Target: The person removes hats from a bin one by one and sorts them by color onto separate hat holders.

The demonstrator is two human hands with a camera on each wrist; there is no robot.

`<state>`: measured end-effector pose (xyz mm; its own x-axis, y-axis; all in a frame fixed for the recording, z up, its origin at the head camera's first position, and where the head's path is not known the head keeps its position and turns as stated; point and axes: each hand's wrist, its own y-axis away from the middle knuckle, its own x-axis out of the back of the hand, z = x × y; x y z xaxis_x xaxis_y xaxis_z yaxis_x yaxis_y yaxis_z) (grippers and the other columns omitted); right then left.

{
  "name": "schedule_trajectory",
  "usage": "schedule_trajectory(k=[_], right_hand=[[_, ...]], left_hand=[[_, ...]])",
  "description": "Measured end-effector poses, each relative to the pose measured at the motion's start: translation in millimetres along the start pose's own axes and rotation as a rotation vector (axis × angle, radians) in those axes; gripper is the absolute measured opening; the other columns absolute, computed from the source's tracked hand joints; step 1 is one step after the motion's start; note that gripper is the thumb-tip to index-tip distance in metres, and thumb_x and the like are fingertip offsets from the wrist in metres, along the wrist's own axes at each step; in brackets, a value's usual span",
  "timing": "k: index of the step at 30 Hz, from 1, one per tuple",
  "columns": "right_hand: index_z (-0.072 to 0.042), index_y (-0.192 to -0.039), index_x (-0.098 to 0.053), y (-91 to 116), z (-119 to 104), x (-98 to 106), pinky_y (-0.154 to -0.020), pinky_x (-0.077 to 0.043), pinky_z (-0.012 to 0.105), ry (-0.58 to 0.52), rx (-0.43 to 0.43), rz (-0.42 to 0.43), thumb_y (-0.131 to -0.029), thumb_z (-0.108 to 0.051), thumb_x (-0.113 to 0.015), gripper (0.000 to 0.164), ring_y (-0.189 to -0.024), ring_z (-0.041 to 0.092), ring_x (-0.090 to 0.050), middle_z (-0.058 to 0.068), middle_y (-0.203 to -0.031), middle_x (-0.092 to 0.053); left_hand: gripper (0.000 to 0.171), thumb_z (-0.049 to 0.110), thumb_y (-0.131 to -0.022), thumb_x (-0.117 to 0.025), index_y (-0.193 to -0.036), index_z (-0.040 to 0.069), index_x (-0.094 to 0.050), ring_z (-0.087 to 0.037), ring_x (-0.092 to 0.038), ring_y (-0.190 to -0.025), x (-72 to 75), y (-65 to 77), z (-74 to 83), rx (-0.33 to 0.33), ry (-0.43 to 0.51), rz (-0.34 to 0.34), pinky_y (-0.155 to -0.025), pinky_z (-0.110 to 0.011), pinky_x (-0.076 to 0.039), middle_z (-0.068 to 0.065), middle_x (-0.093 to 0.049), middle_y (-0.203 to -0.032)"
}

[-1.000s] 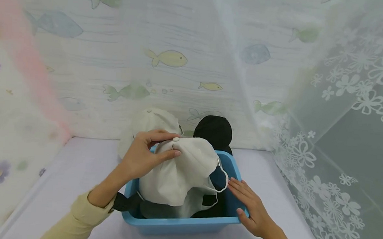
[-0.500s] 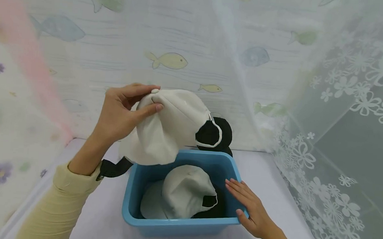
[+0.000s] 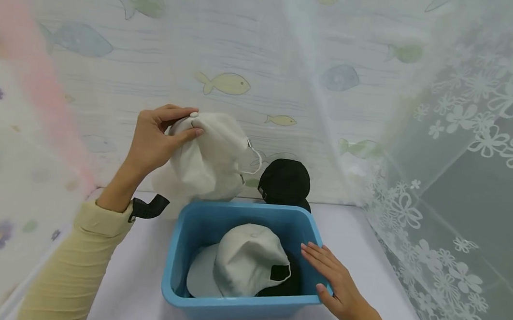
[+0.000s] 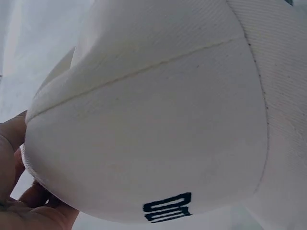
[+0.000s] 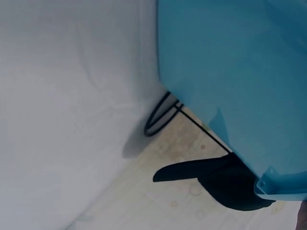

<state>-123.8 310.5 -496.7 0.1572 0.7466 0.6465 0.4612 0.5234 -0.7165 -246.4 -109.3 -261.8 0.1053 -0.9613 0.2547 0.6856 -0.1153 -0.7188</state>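
My left hand (image 3: 151,137) pinches a white baseball cap (image 3: 216,138) by the crown beside its top button, holding it up behind the blue tub's left part. In the left wrist view a dark embroidered mark (image 4: 168,208) shows on its front panel. It overlaps a second white cap (image 3: 165,186) at the back left, mostly hidden. My right hand (image 3: 334,282) rests on the right rim of the blue tub (image 3: 214,303), fingers straight. A pale grey cap (image 3: 251,259) lies inside, brim to the left, over something black (image 3: 294,278).
Behind the tub at the back right sits a black cap (image 3: 285,181). In the right wrist view a thin black wire loop (image 5: 147,125) shows near it. The table has a white cloth (image 3: 344,227); a fish-print curtain (image 3: 288,45) hangs behind.
My left hand has lifted the white cap up out of the tub, then moved it back and left, uncovering the pale grey cap. The right hand has stayed on the rim.
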Motion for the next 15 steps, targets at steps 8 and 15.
schedule_trajectory(k=[8, 15], right_hand=[[0.008, -0.142, -0.054, -0.5, 1.1, -1.2, -0.127, -0.019, 0.033, 0.008, 0.011, 0.000, -0.110, -0.032, -0.035, 0.054, -0.146, 0.029, -0.042, 0.015, -0.151, -0.053], [0.007, -0.141, -0.055, -2.2, 0.4, -2.3, -0.127, -0.019, 0.032, 0.009, 0.015, 0.004, -0.110, -0.032, -0.035, 0.054, -0.146, 0.028, -0.043, 0.015, -0.149, -0.054]], left_hand=[[0.036, 0.000, -0.086, -0.080, -0.121, 0.000, -0.074, -0.002, -0.061, -0.098, -13.3, 5.8, -53.0, 0.013, -0.078, 0.020, -0.085, -0.014, -0.049, -0.014, -0.071, -0.112], [0.036, 0.007, -0.086, -0.082, -0.121, -0.001, -0.074, -0.021, -0.064, -0.108, -25.9, 8.4, -86.1, 0.035, -0.137, 0.055, -0.093, -0.011, -0.047, -0.017, -0.071, -0.115]])
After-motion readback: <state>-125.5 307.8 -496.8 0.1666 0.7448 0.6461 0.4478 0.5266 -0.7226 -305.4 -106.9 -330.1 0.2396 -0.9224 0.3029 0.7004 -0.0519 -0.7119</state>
